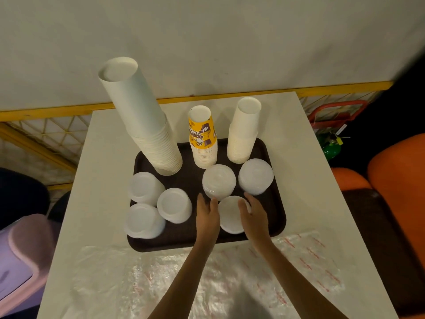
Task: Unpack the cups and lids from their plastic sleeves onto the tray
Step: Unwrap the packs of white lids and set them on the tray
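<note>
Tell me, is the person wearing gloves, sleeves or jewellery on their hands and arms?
No. The left hand and right hand are bare, with no gloves, and no ring or watch shows. Both forearms are uncovered down to the bottom edge of the picture; no sleeve is visible.

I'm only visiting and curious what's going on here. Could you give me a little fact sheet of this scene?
Surface: white table
Tray: dark brown plastic tray on the table
Cups: three upside-down stacks: tall white paper cups, yellow printed paper cups, shorter white paper cups
Lids: six stacks of round white plastic lids
Hands: left hand and right hand flank the nearest lid stack
Wrapping: crinkled clear plastic sleeves lying flat before the tray
</note>
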Demonstrator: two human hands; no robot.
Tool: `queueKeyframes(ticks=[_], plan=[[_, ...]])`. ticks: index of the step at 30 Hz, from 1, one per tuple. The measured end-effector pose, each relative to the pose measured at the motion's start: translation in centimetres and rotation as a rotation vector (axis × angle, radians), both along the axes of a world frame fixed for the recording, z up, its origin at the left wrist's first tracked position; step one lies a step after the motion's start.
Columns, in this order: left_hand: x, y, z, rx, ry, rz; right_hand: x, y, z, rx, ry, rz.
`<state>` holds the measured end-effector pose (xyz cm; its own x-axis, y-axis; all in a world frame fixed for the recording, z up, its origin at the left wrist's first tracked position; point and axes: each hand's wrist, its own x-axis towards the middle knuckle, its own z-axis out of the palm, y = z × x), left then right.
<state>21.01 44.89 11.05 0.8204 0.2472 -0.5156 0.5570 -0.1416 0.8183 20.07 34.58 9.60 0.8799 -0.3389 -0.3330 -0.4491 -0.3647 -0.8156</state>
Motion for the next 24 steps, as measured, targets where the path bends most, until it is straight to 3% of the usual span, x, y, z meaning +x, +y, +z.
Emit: queueKeyframes(ticks=[4, 11, 16, 24], plan=[[2.4, -0.2, 0.0, 0.082, -0.057, 0.024, 1.6, 0.6, 0.4, -0.03, -0.048, 0.059], [6.0, -0.1, -1.2, 0.204, 0.002, -0.012, 4.5, 0.7, -0.9, -0.167, -0.03, 0.133], [5.6, 0.1, -1.7, 0.295, -0.043, -0.112, 5.4, 0.7, -1.5, -0.191, -0.055, 0.151], [4.8, 0.1, -2.5, 0.332, -0.072, -0.09, 5.5, 0.9, -2.0, -0.189, -0.054, 0.137]])
